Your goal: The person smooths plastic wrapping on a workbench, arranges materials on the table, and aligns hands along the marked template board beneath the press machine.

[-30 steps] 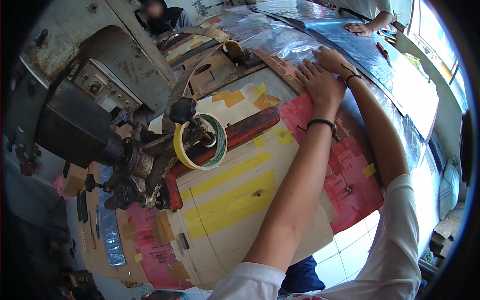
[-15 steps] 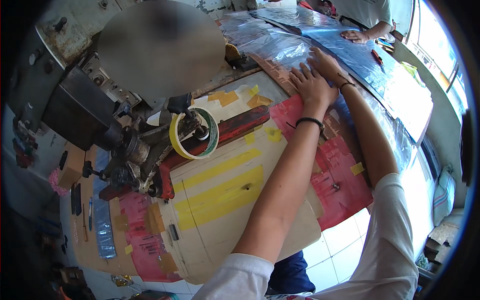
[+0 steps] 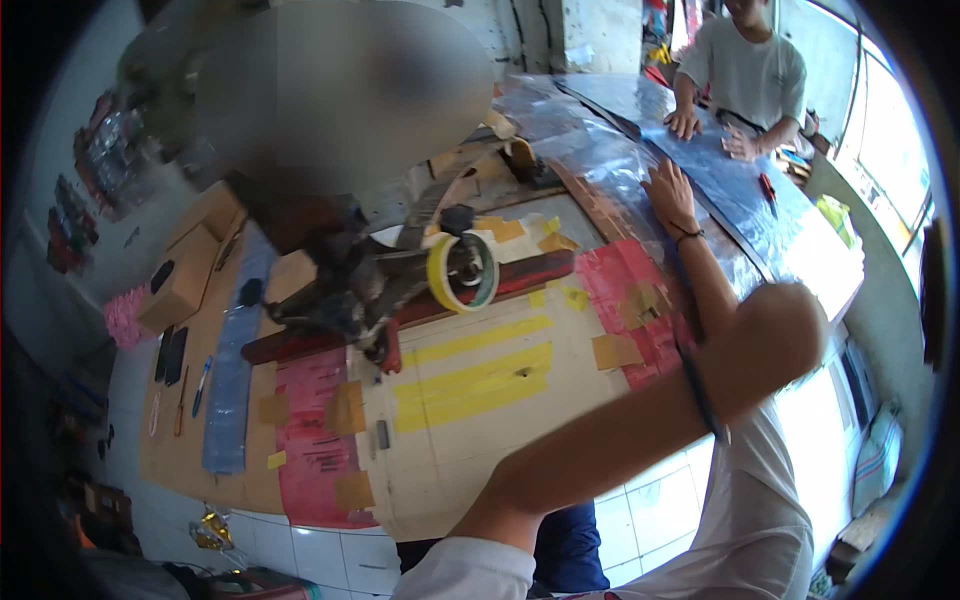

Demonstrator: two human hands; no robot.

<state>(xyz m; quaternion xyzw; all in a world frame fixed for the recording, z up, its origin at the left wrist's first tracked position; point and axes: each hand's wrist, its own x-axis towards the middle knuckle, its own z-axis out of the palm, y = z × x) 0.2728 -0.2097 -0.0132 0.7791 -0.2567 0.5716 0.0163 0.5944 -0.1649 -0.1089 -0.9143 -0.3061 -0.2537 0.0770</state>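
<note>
My right hand (image 3: 670, 195) lies flat with fingers spread on a shiny, bluish clear plastic sheet (image 3: 590, 125), near a dark strip (image 3: 725, 222) that runs along it. My left hand (image 3: 775, 340) is raised nearer to me, across my right forearm. It is blurred and its fingers are hidden, so what it may hold does not show. Beyond my right hand, a red and black tool (image 3: 768, 195) rests on the sheet.
Across the table a co-worker (image 3: 745, 70) has both hands on the sheet. To the left, a dark metal clamp arm (image 3: 350, 280) carries a yellow-edged tape roll (image 3: 437, 275) above a cream board (image 3: 470, 450) with yellow stripes. Cardboard boxes (image 3: 180, 285) stand far left.
My left hand has left the sheet and swung back to the right, towards me. My right hand stays on the sheet. The view has shifted, showing more of the co-worker.
</note>
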